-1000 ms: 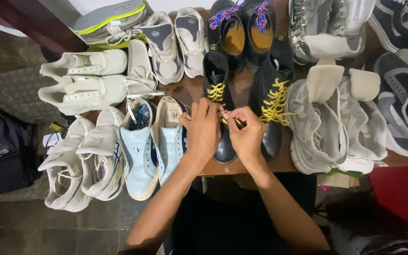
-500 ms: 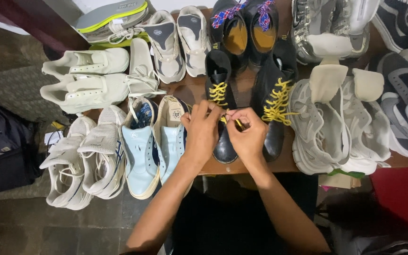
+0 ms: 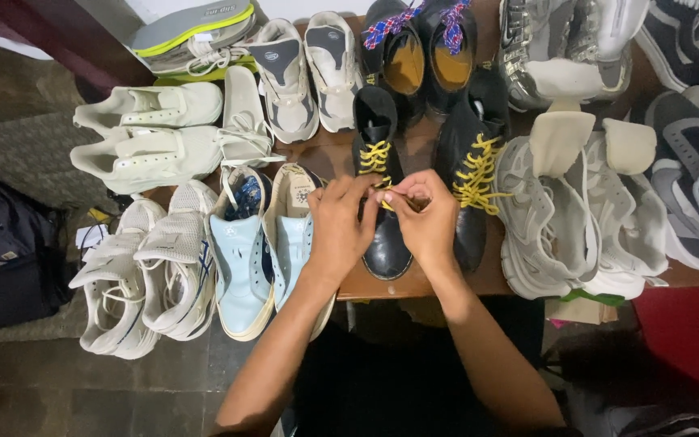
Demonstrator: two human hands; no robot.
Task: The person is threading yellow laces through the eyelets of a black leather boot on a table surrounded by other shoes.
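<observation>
Yellow lace (image 3: pixel 375 155): threaded up the left black boot (image 3: pixel 382 194), its loose end pinched between both hands at the boot's middle.
Left hand (image 3: pixel 340 226): fingers pressed together on the lace, resting over the boot.
Right hand (image 3: pixel 429 218): pinching the same lace end.
Change: over the last second the hands barely shift; lacing holds at one eyelet.
Neighbour: the right black boot (image 3: pixel 472 174) is fully laced.
</observation>
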